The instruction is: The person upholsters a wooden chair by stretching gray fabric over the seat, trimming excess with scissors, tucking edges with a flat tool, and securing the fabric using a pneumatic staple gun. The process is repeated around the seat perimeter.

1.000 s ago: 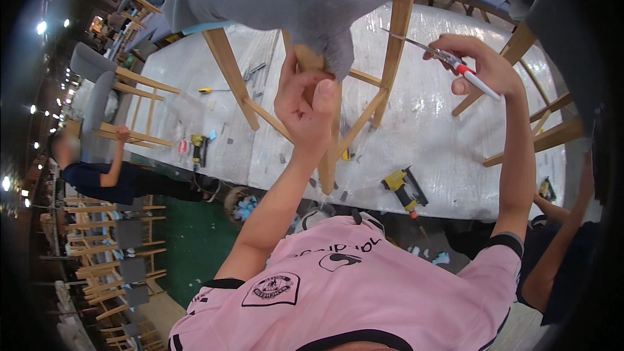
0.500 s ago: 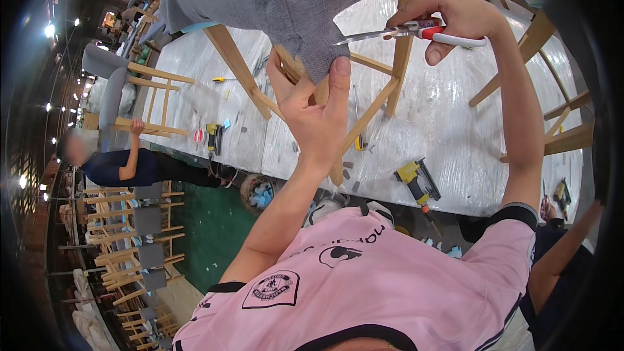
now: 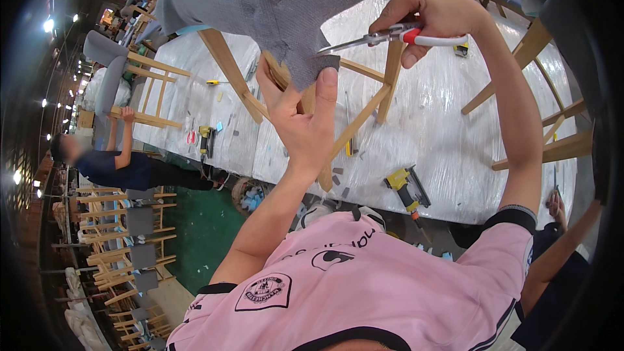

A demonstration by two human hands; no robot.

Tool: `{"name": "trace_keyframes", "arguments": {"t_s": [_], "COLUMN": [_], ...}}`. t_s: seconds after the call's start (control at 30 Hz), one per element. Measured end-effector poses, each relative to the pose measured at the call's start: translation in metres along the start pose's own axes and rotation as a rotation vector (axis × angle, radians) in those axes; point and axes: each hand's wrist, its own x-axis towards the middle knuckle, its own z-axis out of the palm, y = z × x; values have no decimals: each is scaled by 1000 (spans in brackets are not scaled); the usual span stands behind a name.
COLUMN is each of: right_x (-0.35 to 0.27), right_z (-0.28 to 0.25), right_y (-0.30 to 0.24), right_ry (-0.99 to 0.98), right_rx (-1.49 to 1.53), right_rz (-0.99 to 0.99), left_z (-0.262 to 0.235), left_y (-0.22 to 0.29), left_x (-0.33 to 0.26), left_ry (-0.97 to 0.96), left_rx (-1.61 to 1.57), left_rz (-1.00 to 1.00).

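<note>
A wooden-legged chair with grey upholstery [image 3: 227, 0] is tipped over in front of me, its loose fabric flap [image 3: 300, 58] hanging at a corner near a leg. My left hand [image 3: 302, 117] pinches the lower edge of that flap, thumb in front, the other fingers behind and partly hidden by wood and cloth. From the right, my right hand [image 3: 445, 13] grips scissors [image 3: 374, 39] with red and white handles. Their blades point left, the tips at the flap's edge just above my left thumb, where a small notch shows.
The table [image 3: 448, 130] is wrapped in clear plastic. Yellow-and-black staple guns [image 3: 408, 190] lie along its near edge. At left a person [image 3: 127, 162] handles another grey chair [image 3: 107, 78]. Stacked chairs [image 3: 140, 221] stand below. Another person's arm [image 3: 565, 240] shows at right.
The scissors have moved slightly left and further into the flap's edge, and the cloth below the blades now stands apart. The person at left has a second arm raised to the chair.
</note>
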Motion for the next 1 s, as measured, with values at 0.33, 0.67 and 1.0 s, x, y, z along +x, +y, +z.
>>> {"name": "trace_keyframes", "arguments": {"t_s": [0.33, 0.67, 1.0], "right_x": [11, -64, -83], "right_z": [7, 272, 430], "right_y": [-14, 134, 181], "right_ry": [11, 1193, 1183], "right_rx": [21, 968, 468], "right_rz": [-116, 239, 931], "left_z": [5, -9, -13], "left_y": [-3, -9, -10], "left_x": [8, -1, -12], "left_ry": [-60, -169, -142], "left_rx": [152, 113, 139], "left_rz": [97, 113, 172]}}
